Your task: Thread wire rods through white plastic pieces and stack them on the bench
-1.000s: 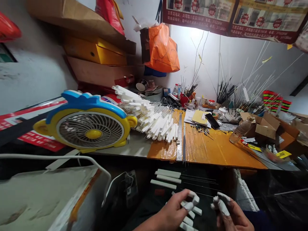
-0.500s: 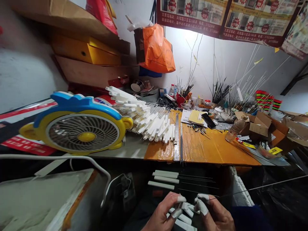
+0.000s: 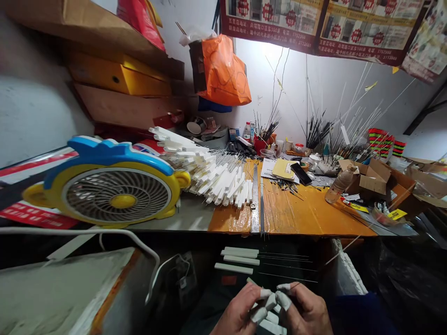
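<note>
Low in the head view, my left hand (image 3: 240,309) is closed on a small white block-ended strip (image 3: 271,301), its thumb and finger wrapped in white tape. Close against it, my right hand (image 3: 305,307) pinches a thin rod (image 3: 342,251) that slants up to the right; white tape covers those fingertips too. Fingers hide where the rod's near end meets the strip. Several more white strips (image 3: 273,327) lie beneath my hands. Just beyond, white strips (image 3: 241,251) with thin wires (image 3: 286,266) sticking out rightward lie side by side on a dark surface.
A bench (image 3: 314,214) with an orange top runs across the front. On it stand a blue-and-yellow fan (image 3: 122,201), a heap of white strips (image 3: 223,181), a metal ruler (image 3: 255,204), a phone (image 3: 301,173), a bottle (image 3: 340,186) and cardboard boxes (image 3: 375,179).
My right hand has moved slightly left, closer to my left hand. The thin rod has swung to a steeper upward slant. The strip end between my fingers now shows more.
</note>
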`<action>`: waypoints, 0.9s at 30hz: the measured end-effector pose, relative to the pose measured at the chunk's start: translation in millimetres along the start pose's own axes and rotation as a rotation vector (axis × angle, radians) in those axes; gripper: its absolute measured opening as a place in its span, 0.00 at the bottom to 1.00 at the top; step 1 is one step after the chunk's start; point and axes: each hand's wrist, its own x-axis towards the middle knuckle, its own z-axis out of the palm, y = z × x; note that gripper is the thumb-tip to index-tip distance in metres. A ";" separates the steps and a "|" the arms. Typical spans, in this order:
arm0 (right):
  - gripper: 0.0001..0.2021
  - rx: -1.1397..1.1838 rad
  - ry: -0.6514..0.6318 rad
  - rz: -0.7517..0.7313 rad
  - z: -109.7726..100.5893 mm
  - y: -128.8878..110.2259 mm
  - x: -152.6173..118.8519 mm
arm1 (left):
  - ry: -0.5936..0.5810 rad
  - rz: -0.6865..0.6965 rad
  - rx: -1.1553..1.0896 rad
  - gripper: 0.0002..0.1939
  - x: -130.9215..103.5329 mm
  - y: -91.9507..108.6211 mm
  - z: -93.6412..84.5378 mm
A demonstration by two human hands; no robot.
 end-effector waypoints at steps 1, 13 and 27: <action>0.17 0.006 -0.013 0.013 -4.3 -2.0 3.9 | -0.005 -0.011 0.011 0.11 0.3 0.5 -0.8; 0.17 0.126 0.023 0.103 -2.1 10.7 8.5 | -0.045 -0.151 0.082 0.07 9.0 12.0 -15.7; 0.16 0.200 -0.185 0.316 20.2 43.2 10.8 | -0.168 -0.195 0.425 0.10 31.5 1.1 -34.6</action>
